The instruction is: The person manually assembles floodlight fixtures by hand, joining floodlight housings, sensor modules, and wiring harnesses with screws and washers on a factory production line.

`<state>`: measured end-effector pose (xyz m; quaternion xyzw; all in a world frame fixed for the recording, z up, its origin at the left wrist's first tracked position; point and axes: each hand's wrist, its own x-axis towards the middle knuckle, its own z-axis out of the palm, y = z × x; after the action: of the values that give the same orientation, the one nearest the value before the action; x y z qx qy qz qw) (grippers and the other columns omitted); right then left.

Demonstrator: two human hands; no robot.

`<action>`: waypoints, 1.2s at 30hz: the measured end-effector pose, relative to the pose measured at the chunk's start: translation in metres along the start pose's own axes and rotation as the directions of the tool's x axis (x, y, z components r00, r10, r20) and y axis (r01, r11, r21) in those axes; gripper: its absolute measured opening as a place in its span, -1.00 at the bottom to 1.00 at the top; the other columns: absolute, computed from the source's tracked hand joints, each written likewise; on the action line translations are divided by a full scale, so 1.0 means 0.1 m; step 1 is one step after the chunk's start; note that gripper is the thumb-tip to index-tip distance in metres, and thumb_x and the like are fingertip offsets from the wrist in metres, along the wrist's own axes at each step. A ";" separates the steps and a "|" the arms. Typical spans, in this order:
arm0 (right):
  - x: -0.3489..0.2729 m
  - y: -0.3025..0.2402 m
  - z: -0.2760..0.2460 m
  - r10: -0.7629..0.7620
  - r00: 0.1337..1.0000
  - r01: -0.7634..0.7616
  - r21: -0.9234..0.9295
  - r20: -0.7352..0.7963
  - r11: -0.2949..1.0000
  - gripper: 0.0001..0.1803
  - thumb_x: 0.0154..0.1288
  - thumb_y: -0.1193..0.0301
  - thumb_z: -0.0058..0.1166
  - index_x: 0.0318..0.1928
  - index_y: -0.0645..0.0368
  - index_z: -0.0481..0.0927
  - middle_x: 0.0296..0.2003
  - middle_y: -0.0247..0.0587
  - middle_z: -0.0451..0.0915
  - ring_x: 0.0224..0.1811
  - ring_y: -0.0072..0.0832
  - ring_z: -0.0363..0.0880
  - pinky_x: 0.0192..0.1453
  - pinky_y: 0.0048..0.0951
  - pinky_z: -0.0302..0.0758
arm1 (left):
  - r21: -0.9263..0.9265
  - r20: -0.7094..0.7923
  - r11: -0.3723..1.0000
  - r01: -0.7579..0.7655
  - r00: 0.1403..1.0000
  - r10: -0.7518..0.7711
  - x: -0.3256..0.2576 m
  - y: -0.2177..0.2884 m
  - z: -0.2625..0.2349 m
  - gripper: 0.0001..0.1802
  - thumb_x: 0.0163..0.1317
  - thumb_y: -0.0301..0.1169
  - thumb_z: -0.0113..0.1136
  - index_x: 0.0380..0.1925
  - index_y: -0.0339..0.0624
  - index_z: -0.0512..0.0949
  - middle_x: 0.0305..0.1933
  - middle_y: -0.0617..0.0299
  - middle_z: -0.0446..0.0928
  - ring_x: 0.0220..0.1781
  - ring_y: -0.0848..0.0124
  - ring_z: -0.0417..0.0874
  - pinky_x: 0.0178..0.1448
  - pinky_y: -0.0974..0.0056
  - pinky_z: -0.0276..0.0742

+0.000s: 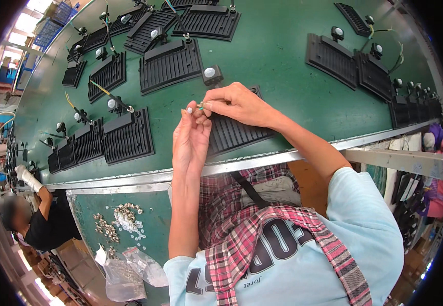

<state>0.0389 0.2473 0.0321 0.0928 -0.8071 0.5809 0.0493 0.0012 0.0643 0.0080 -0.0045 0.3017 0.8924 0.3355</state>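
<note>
Closest in, a green side table [155,209] sat to the person's left, bearing metal fittings [106,229], white rings [129,224] and plastic bags [124,280]. Just beyond it, the main table's metal rim [262,159] bowed across the view. Both forearms crossed above that rim: the left rose almost straight, the right slanted inward from a bent elbow. A black ribbed panel [237,133] lay just inside the rim, partly under the right hand [237,104].

Near its left side the hands met, fingertips close together. The left hand [192,136] showed its palm, thumb and finger closed on a small pale piece [189,110]. The right, back upward, pinched thin wires [200,107], partly hidden by its fingers.

Past the hands stood a white-domed sensor [211,75]. A strip of green tabletop [282,61] separated the hands from the left row of panels [128,136]; a broader stretch ran rightward to another group [334,60]. Farther off, more panels [170,64] crowded the far left.
</note>
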 end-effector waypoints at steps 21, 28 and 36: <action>-0.05 0.16 0.27 -0.283 0.923 0.186 -0.340 -0.260 0.922 -0.87 0.33 0.47 0.15 -0.19 0.25 0.68 -0.39 -0.19 0.75 -0.36 -0.39 0.77 -0.30 -0.45 0.66 | -0.084 -0.150 0.994 -0.065 0.987 0.052 0.13 -0.25 0.07 -0.42 0.36 -0.15 0.25 0.27 -0.13 0.35 -0.13 0.32 0.37 0.01 0.49 0.43 0.31 0.30 0.45; -0.03 0.16 0.28 -0.360 0.901 0.240 -0.414 -0.241 0.878 -0.83 0.34 0.33 0.09 -0.36 0.13 0.60 -0.49 -0.30 0.67 -0.46 -0.31 0.68 -0.42 -0.32 0.55 | -0.010 -0.190 0.998 -0.067 0.980 0.064 0.13 -0.24 0.08 -0.40 0.38 -0.13 0.22 0.30 -0.16 0.32 -0.05 0.29 0.40 0.04 0.48 0.45 0.32 0.28 0.44; -0.03 0.09 0.22 -0.303 0.916 0.245 -0.230 -0.265 0.942 -0.81 0.38 0.38 0.04 -0.36 0.21 0.59 -0.50 -0.21 0.65 -0.47 -0.23 0.66 -0.39 -0.26 0.54 | 0.233 -0.141 0.957 -0.174 0.967 0.211 0.11 -0.24 0.15 -0.55 0.42 -0.27 0.22 0.11 -0.47 0.51 -0.21 0.36 0.51 -0.20 0.58 0.44 0.04 0.36 0.47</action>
<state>0.0403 0.2297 0.0163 0.1120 -0.8217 0.4948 0.2596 0.0103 0.0927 0.0049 -0.0118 0.4236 0.8789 0.2191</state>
